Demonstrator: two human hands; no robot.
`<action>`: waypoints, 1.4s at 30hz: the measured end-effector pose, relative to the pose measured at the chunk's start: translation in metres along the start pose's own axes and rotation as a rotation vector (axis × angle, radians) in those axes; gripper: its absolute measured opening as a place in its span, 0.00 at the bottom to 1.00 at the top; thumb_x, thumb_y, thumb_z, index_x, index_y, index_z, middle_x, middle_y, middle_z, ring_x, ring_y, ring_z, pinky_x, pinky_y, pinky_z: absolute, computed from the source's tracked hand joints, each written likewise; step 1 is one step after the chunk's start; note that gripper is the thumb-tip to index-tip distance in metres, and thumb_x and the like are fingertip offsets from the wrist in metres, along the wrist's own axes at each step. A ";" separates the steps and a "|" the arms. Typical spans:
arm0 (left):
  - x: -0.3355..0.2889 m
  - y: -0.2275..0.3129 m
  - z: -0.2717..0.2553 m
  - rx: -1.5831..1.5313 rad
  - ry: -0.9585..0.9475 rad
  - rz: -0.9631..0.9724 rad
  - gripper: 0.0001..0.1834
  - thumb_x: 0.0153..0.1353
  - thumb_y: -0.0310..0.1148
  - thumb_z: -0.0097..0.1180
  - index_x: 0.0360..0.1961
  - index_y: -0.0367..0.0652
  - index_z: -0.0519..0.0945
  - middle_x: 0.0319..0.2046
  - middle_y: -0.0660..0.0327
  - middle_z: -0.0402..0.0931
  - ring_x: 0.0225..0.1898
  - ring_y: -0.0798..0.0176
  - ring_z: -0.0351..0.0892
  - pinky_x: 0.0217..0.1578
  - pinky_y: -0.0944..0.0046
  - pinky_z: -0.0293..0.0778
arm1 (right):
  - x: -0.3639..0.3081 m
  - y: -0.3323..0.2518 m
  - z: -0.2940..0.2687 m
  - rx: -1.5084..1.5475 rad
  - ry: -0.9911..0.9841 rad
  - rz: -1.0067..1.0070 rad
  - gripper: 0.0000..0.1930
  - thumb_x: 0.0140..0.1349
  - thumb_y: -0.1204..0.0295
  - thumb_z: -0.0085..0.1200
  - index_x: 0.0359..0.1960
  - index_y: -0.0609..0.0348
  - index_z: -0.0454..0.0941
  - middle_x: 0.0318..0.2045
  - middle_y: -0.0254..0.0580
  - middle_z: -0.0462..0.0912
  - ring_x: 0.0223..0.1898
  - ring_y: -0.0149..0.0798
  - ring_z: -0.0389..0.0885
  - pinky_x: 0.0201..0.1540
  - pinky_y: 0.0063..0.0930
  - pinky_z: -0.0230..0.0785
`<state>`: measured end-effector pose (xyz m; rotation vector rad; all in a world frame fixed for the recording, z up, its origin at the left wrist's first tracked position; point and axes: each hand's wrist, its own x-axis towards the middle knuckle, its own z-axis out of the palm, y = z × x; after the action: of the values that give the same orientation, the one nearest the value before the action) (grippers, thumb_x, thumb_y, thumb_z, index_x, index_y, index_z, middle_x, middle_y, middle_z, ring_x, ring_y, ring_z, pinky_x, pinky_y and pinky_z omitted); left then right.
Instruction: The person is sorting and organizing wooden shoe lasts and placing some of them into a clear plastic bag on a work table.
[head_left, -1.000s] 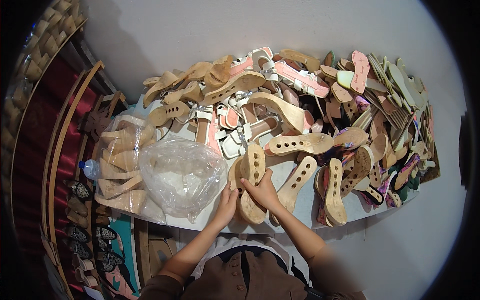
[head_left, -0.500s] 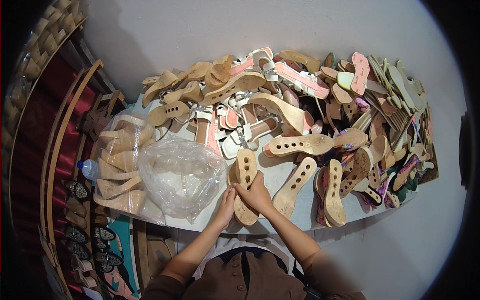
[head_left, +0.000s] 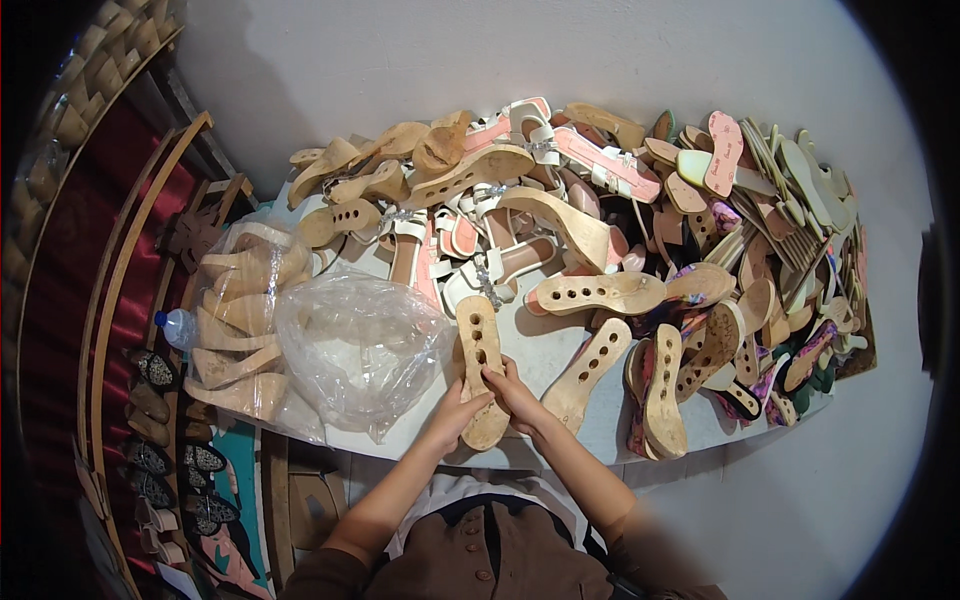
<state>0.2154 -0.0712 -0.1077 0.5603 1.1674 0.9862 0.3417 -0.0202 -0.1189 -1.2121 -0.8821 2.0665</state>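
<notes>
A person's two hands and a perforated wooden sole at a crowded table. The wooden sole [head_left: 476, 381] is held at the near edge of the white table [head_left: 530, 348], about midway between left and right; its row of dark holes points to the far side, its broad end to the near side. The left hand [head_left: 457, 412] is half closed on the left edge of the sole, the thumb laid on its upper face. The right hand [head_left: 515, 396] is likewise half closed on the right edge, its thumb also on top; the fingers beneath are hidden, and whether a second piece lies under the sole cannot be told. Just right of the hands lies a single pierced sole [head_left: 590, 372], and farther right a pair of upturned soles [head_left: 663, 395]. To the left are a crumpled clear bag [head_left: 365, 345] and, beyond it, a clear bag packed with wedge soles [head_left: 236, 365], beside a bottle with a blue cap [head_left: 181, 328]. On the far side, white-strapped sandals [head_left: 525, 257] mingle with wooden wedges [head_left: 565, 222]; at far right, flat insoles [head_left: 820, 192] are heaped. Dark patterned shoes [head_left: 206, 457] stand at near left
</notes>
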 end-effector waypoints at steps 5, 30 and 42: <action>-0.010 0.006 0.004 -0.171 -0.014 -0.107 0.23 0.59 0.27 0.51 0.55 0.37 0.63 0.43 0.58 0.73 0.42 0.63 0.76 0.41 0.64 0.74 | -0.019 -0.016 0.013 0.306 -0.021 0.112 0.27 0.62 0.62 0.47 0.59 0.48 0.48 0.50 0.44 0.65 0.50 0.39 0.69 0.47 0.35 0.69; -0.089 0.059 0.029 -0.053 -0.096 0.288 0.31 0.60 0.34 0.52 0.61 0.35 0.56 0.59 0.56 0.58 0.59 0.63 0.58 0.58 0.66 0.56 | -0.065 -0.068 0.004 0.038 -0.466 0.013 0.32 0.52 0.63 0.57 0.56 0.65 0.59 0.47 0.49 0.73 0.48 0.41 0.74 0.49 0.33 0.68; -0.048 0.048 -0.132 0.574 1.193 0.155 0.48 0.45 0.40 0.64 0.60 0.32 0.50 0.58 0.41 0.50 0.56 0.44 0.58 0.55 0.55 0.58 | 0.033 -0.104 0.141 0.045 -0.852 0.464 0.29 0.52 0.55 0.54 0.49 0.65 0.69 0.44 0.49 0.77 0.43 0.46 0.77 0.49 0.43 0.68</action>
<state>0.0715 -0.1049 -0.0886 0.4973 2.5492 1.1338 0.2168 0.0332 -0.0036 -0.4916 -0.9459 3.0437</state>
